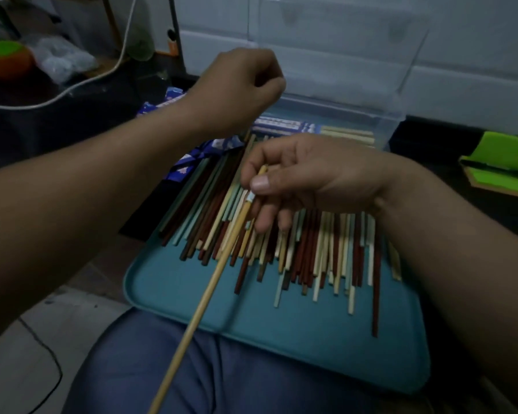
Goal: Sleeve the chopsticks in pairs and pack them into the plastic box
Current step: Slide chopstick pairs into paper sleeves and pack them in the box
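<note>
My right hand [305, 177] pinches one pale chopstick [216, 279] near its top end, thumb against fingers just above its light-blue band. The long shaft slants down toward my lap. My left hand [240, 85] is raised over the far edge of the tray [251, 339] with its fingers curled in; I cannot tell whether it holds anything.

To do this step well, I judge I need a second stick of the same pale colour and band, so I should match before sleeving. I would then square the two tips together and keep my grip close to the end, so the pair enters a sleeve straight.

The teal tray rests on my lap and carries the loose chopsticks [311, 249], a mixed spread of brown, cream and pale green lying roughly parallel. Blue-and-white paper sleeves [192, 162] lie in a heap at its far left corner. Beyond the tray is the clear plastic box [392, 127] with its lid [341, 40] standing open. A few sleeved pairs [281, 125] lie flat inside with cream ends showing, and much room is left.
</note>
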Demonstrator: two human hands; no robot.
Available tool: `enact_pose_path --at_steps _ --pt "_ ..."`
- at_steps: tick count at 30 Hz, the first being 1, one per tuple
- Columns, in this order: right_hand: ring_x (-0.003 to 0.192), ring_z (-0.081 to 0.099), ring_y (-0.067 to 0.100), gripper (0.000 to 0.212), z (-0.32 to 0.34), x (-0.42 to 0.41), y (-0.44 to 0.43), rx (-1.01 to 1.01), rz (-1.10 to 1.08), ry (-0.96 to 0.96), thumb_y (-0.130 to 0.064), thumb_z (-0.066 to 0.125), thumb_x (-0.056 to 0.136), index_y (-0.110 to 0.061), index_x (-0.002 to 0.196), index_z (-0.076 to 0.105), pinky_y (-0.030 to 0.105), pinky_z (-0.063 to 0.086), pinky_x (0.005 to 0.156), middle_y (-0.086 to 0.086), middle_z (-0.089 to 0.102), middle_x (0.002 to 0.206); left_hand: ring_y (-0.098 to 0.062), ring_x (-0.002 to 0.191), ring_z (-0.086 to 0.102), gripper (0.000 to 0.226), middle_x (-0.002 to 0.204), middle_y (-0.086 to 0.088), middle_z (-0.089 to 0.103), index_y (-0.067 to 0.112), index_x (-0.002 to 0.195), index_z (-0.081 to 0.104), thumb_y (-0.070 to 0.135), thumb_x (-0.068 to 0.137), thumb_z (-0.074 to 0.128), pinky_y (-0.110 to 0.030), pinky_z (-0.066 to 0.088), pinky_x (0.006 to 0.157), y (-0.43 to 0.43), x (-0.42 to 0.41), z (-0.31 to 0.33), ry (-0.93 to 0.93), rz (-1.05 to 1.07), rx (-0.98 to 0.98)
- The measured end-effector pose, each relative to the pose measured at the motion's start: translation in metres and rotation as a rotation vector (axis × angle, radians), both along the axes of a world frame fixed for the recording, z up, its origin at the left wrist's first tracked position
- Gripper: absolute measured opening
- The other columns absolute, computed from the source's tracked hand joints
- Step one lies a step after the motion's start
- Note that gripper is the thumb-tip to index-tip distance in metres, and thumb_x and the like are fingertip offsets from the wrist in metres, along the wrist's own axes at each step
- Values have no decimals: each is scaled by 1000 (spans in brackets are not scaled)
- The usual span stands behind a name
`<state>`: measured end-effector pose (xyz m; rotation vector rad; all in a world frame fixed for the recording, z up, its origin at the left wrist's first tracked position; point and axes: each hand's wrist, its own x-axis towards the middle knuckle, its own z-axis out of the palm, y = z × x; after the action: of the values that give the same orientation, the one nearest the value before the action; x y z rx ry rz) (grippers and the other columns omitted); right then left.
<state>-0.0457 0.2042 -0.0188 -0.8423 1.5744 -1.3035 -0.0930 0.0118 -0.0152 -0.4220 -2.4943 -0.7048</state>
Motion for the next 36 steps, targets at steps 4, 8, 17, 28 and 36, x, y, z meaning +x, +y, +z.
enact_pose_path --at_steps 4,8,17,28,36 --pt "81 77 25 7 -4 10 -7 24 111 -34 -3 54 103 -4 109 58 28 61 64 14 74 92 -19 92 68 29 98 -5 73 9 107 72 33 102 57 -43 54 85 0 5 3 -25 -1 34" --pt "81 76 24 7 -6 15 -15 43 263 -59 0 50 106 -2 111 55 28 61 67 14 74 93 -16 93 67 28 101 -3 73 11 109 71 34 104 57 -42 54 86 7 3 8 -30 -11 34" --pt "99 75 33 10 -6 33 -33 -51 487 -164 1 39 110 -6 112 46 33 60 71 45 55 129 -14 89 64 27 99 -2 71 13 113 70 34 106 54 -27 51 78 23 -6 12 -7 -69 16" --pt "90 70 40 14 -4 40 -31 -202 404 -181 3 37 110 -6 115 46 32 59 70 49 54 125 -10 91 64 27 102 -1 71 12 117 70 32 108 54 -14 48 77 33 -6 12 -8 -94 -5" --pt "77 73 22 16 -2 32 -25 -236 362 -241 4 35 109 -7 110 47 29 61 70 29 65 98 -9 89 64 26 101 1 70 12 115 70 31 108 54 -13 48 76 31 -6 11 -11 -93 -1"
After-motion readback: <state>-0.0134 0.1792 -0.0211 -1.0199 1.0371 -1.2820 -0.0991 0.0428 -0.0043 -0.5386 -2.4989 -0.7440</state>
